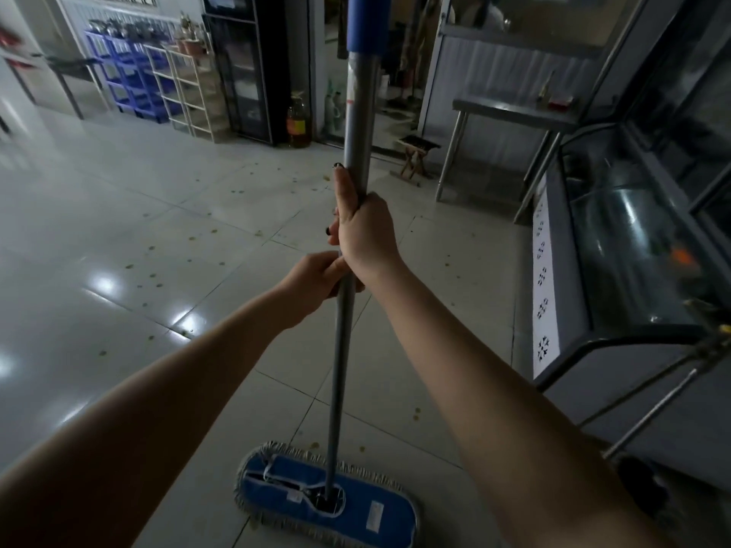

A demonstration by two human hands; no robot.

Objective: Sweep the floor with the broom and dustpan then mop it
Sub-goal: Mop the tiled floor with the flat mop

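Blue microfibre mop head [328, 496] lies flat on the tiled floor [118, 239] right at our feet, grey fringe spread out, so the whole face can wipe. Its grey metal pole [341, 369] rises from the pad's centre joint nearly straight up toward us, w/ a blue grip [366, 21] at the top end. We've got both hands on the pole, stacked close. The right hand [366, 231] is higher, fingers wrapped round it & thumb laid straight up along it, prob. to steer. The left hand [316, 280] sits just below, touching the right, clenched round the pole to supply the push. Pole this upright suggests the pad is at the near end of a stroke, ready to go fwd. Yellow-brown spots [127, 266] dot the tiles ahead & to the left, so we judge mopping has plenty left; sweeping gear isn't in view. A glass display case [633, 239] runs along the right, w/ a small wooden stool [415, 156] & a steel tabletop [514, 110] ahead. We'd keep the pad clear of their legs.
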